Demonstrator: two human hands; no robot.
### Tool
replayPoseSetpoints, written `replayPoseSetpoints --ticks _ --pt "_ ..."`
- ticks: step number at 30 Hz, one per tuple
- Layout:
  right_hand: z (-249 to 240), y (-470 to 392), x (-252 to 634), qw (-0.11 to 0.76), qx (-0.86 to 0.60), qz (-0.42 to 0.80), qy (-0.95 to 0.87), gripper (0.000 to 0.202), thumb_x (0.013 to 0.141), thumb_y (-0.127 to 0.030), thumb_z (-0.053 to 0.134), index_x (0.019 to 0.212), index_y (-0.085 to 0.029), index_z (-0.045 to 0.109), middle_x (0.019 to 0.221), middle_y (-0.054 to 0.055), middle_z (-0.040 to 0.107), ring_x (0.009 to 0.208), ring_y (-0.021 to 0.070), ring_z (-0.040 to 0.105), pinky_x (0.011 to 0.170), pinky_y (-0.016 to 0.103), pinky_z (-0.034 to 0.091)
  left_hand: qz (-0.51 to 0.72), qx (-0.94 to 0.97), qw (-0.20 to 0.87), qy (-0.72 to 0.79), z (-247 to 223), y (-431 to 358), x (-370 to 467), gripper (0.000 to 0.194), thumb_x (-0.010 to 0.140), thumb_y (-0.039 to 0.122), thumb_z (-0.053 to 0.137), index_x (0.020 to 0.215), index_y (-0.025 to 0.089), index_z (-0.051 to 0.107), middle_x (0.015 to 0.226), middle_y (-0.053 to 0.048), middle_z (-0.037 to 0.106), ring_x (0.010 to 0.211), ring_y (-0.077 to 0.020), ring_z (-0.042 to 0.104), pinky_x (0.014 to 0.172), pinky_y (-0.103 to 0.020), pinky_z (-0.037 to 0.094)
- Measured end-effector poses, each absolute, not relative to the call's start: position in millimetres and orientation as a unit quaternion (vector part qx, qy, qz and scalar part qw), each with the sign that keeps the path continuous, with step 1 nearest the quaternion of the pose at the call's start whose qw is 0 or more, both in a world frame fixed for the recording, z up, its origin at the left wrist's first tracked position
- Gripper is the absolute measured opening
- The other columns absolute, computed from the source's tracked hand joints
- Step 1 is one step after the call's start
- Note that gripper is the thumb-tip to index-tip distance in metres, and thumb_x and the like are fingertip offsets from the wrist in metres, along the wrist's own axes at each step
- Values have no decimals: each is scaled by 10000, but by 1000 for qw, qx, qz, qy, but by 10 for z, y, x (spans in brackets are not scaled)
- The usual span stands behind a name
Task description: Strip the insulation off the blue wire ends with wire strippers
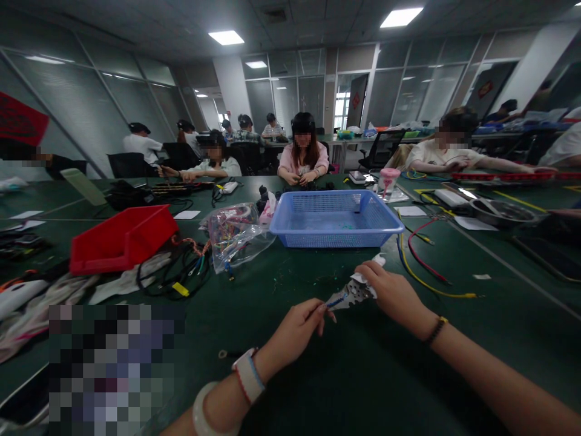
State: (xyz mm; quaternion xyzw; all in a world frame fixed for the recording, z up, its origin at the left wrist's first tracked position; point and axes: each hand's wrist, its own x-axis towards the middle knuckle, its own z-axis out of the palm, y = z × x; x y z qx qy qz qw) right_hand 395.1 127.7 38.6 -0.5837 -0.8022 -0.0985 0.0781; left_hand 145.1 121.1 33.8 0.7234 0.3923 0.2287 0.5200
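My right hand point(385, 290) is wrapped round the white handles of a metal wire-stripping tool point(354, 293), whose jaws point left and down. Between its fingertips my left hand point(302, 324) pinches a small blue wire piece point(336, 301), which lies along the tool's jaws. Whether the jaws are closed on the wire is too small to tell. Both hands are above the green table point(272, 290), in front of a blue mesh basket point(336, 239) with small bits in it.
Left stand a red bin point(122, 242) and a clear plastic bag point(236, 236) of wires, with black cables and gloves nearby. Yellow and red cables point(426, 278) lie right of the basket. Across the table sits a person point(304, 154) in pink; others sit around.
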Motion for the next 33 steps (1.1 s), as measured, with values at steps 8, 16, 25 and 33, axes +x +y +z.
replayPoseSetpoints --ticks 8,16,25,33 --pt "439 1272 3993 72 -611 -134 -777 282 840 -78 447 1073 -205 544 1046 57 596 627 133 590 511 260 354 220 726 519 394 338 1215 1446 383 964 417 346 987 167 635 649 30 505 625 -129 477 621 -243 344" --pt "598 1287 4094 91 -662 -162 -726 335 840 -67 420 1124 -194 544 1135 90 596 701 149 614 522 256 386 211 730 522 388 348 1218 1454 392 968 416 338 947 160 634 645 28 506 632 -130 476 640 -239 350" --pt "1078 1600 4460 67 -721 -232 -650 277 875 -107 383 1100 -147 539 1043 117 619 679 154 605 483 232 276 219 732 518 384 350 1218 1464 383 971 389 338 962 153 639 666 25 520 668 -135 504 663 -244 360" --pt "1511 1983 4590 43 -704 -265 -657 368 949 -107 234 1062 -59 581 1036 188 591 803 153 602 574 236 253 238 715 533 384 378 1212 1469 345 964 354 357 1005 152 633 671 27 521 660 -132 495 666 -244 364"
